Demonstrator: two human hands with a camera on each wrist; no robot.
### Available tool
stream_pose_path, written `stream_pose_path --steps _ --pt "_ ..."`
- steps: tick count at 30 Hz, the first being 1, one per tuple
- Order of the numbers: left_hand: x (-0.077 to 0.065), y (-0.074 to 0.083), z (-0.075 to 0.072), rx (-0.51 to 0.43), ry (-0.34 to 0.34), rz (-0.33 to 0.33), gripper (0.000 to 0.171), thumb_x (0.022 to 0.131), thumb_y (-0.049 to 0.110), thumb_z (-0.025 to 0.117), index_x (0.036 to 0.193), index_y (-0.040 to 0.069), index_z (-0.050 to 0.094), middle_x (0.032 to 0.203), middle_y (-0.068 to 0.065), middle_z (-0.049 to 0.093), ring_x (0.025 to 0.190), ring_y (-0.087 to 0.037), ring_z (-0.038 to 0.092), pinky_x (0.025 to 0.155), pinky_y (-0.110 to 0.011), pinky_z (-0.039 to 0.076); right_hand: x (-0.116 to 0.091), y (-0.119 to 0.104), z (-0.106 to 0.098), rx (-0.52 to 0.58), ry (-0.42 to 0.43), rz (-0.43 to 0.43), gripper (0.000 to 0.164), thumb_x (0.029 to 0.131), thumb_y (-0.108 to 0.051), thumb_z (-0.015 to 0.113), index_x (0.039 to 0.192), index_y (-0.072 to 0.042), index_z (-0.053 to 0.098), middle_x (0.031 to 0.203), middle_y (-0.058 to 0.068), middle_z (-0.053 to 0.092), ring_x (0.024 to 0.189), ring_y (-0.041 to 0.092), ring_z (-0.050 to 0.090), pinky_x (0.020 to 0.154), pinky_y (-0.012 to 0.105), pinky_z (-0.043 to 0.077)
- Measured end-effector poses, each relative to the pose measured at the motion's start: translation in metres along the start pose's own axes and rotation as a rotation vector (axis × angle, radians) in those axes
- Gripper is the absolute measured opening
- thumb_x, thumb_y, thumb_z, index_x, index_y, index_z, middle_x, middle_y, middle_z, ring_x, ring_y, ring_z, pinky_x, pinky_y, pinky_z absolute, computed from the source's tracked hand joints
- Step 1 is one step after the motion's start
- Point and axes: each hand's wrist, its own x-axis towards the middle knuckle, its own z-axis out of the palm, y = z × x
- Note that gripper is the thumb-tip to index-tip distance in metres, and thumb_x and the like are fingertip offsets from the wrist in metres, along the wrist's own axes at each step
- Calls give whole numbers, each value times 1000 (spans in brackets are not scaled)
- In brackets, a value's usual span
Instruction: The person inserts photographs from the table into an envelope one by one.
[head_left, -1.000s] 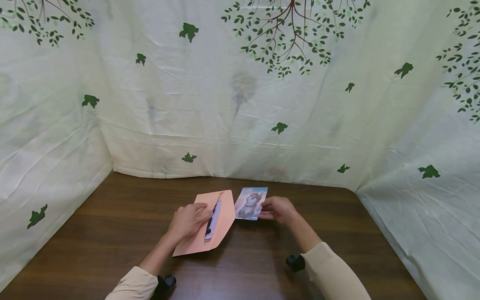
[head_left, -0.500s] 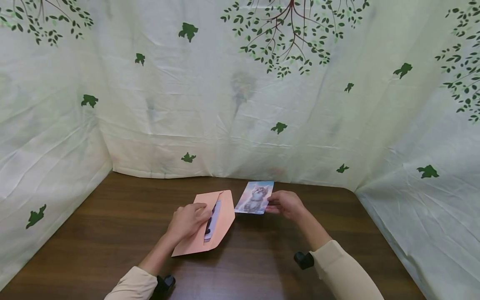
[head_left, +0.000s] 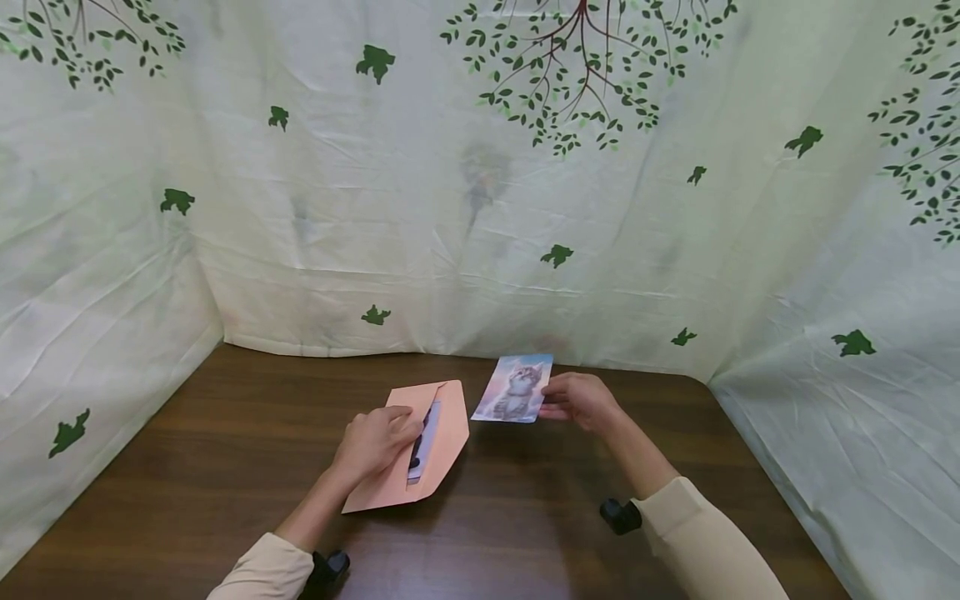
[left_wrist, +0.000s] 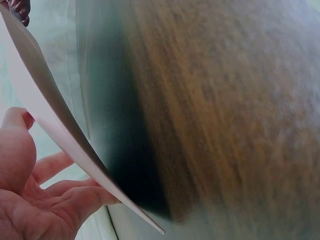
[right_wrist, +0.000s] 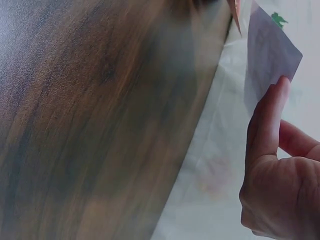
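Note:
My left hand (head_left: 377, 446) grips a peach envelope (head_left: 448, 437) by its left part, holding it tilted above the table. Through the envelope's opening shows a lilac card (head_left: 426, 454) with dark marks; the rest of it is hidden inside. Seen from the left wrist, the envelope (left_wrist: 60, 117) appears almost edge-on against the fingers. To the right, my right hand (head_left: 588, 402) pinches a picture card (head_left: 510, 393) by its right edge. A grey kitten on a pink and blue ground is printed on it. The card (right_wrist: 267, 55) hangs in the air, apart from the envelope.
Both hands are over a dark brown wooden table (head_left: 247, 433). A white cloth (head_left: 420, 208) printed with green leaves and branches encloses its back and sides. Each wrist wears a small black camera, and both sleeves (head_left: 712, 533) are cream.
My right hand has moved the kitten card away from the envelope, up toward the table's back and slightly right. The left hand and envelope have stayed almost still.

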Motion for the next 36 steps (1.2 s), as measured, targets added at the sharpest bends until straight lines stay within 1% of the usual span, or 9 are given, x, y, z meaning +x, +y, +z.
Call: stream_pose_path --steps 5,10,15,22,28,36 --pt "0 -1 1 3 5 4 48 97 37 63 132 6 68 131 -20 67 121 -45 61 95 -54 49 -4 -2 5 -37 -38 -8 31 97 5 57 125 16 54 89 12 69 70 20 73 69 34 62" --pt "1 -1 1 12 12 21 48 97 36 62 131 4 68 130 -22 67 119 -45 63 94 -55 50 -7 -3 10 -67 -71 -5 34 97 2 59 127 15 52 90 13 69 71 19 73 72 36 62" --pt "2 -1 1 12 20 37 47 96 36 63 129 3 69 129 -22 68 117 -45 64 93 -55 50 -11 -4 16 -98 -108 -3 34 96 -1 61 126 13 53 92 14 69 71 19 72 74 37 62" --pt "0 1 0 13 24 40 45 97 35 63 129 4 69 127 -21 69 116 -45 64 93 -55 50 -11 -3 23 -137 -143 19 31 96 -2 62 123 11 57 90 14 71 70 19 73 70 34 61" --pt "-1 2 0 16 27 46 45 97 35 62 129 4 69 127 -21 69 114 -45 65 91 -55 51 -11 -2 29 -157 -188 31 26 96 -2 62 119 11 58 86 12 68 70 19 72 69 34 61" --pt "1 0 1 19 30 41 46 97 36 62 129 4 69 128 -20 69 116 -45 64 94 -55 50 -13 0 38 -202 -237 65 23 95 -3 63 115 8 62 84 11 70 69 19 72 71 36 62"
